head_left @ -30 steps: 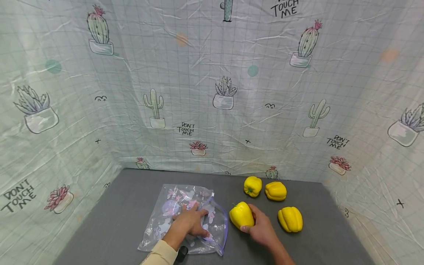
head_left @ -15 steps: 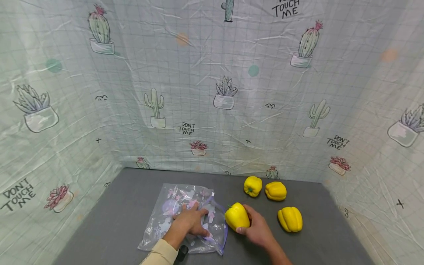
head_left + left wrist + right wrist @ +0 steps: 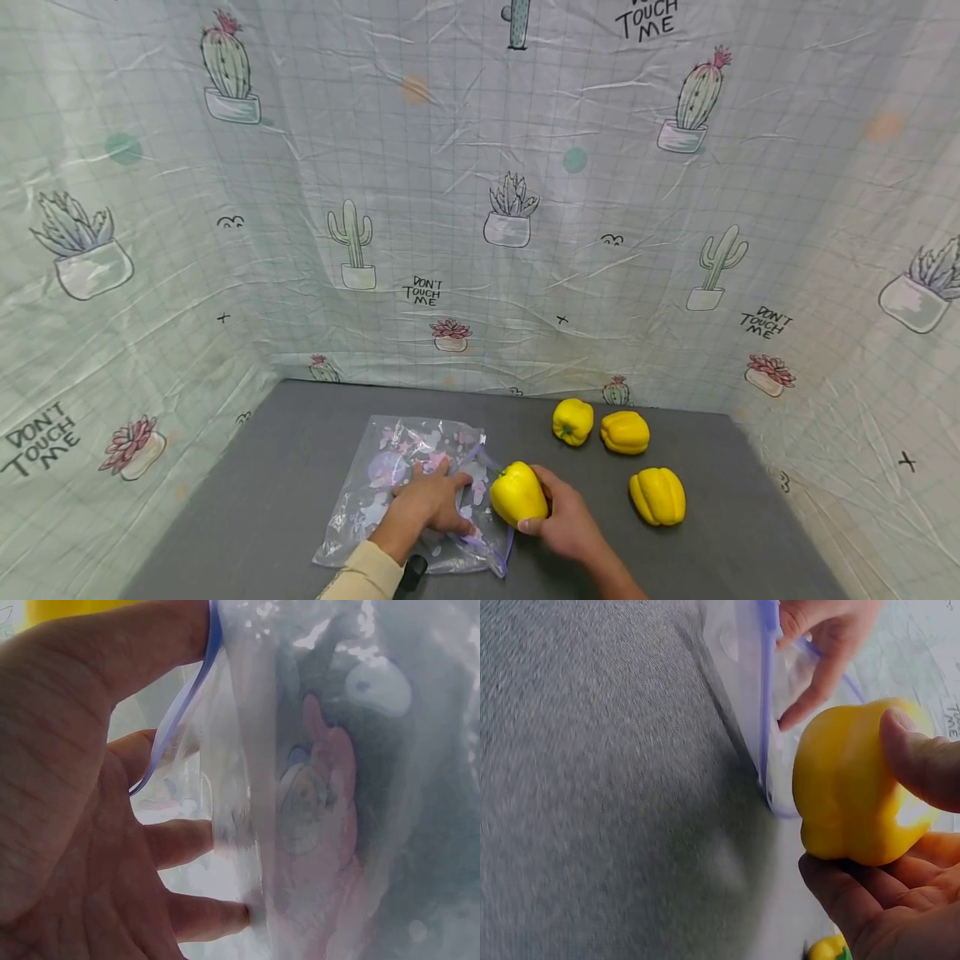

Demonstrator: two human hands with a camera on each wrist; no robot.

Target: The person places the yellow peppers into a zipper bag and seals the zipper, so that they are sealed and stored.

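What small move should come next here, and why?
Probably ease the held pepper into the mouth of the bag. The right hand grips the pepper close to the purple rim, which shows parted in the right wrist view, and the left hand, fingers spread, touches the bag.

Pepper (image 3: 517,495), right hand (image 3: 564,517) farther left; nearer bag (image 3: 367,508)

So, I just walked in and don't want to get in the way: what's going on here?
A person's right hand holds a yellow pepper at the purple-edged opening of a clear plastic bag. Their left hand is spread at that opening, touching the bag, which lies on the gray table. Three more peppers sit on the table outside the bag, off to the right.
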